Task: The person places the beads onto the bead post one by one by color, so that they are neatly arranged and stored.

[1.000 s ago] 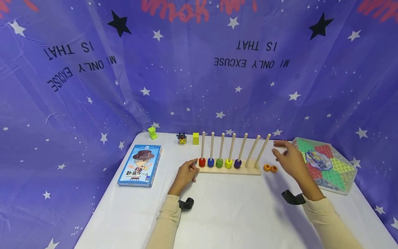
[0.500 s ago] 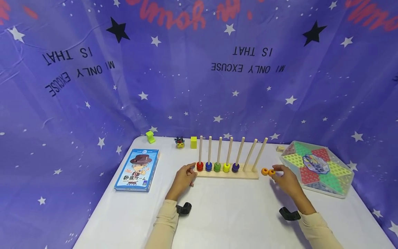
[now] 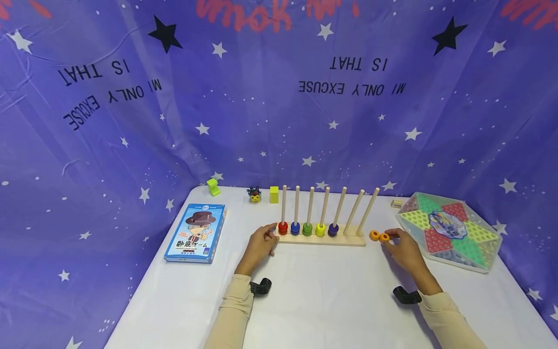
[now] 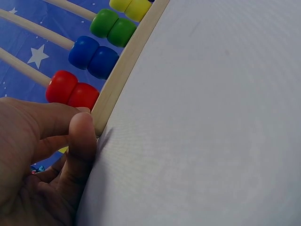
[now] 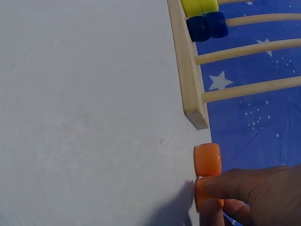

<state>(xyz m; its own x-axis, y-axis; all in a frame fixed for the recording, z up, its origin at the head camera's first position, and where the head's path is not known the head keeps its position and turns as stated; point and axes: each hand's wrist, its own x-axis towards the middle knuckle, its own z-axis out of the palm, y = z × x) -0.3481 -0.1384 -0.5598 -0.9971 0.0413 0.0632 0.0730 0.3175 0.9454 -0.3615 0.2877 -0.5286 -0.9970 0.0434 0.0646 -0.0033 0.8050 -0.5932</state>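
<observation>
A wooden bead rack (image 3: 322,240) stands on the white table with several upright pegs. Pairs of beads sit low on the pegs: red (image 3: 283,228), blue (image 3: 295,228), green (image 3: 307,229), yellow (image 3: 320,230) and dark purple (image 3: 333,230). The two right-hand pegs are bare. My left hand (image 3: 260,246) pinches the left end of the base between thumb and forefinger. Right of the rack, two orange beads lie side by side. My right hand (image 3: 405,252) pinches the outer orange bead (image 5: 201,188), partly covering it; the other orange bead (image 5: 208,159) is nearer the rack.
A blue card-game box (image 3: 196,232) lies at the left. Along the back are a lime-green piece (image 3: 213,187), a small figure (image 3: 255,195), a yellow-green block (image 3: 274,194) and a small wooden piece (image 3: 396,203). A star-patterned board-game case (image 3: 451,230) lies right.
My right hand has come down from above the table onto the outer orange bead and now pinches it. The left hand keeps its hold on the rack.
</observation>
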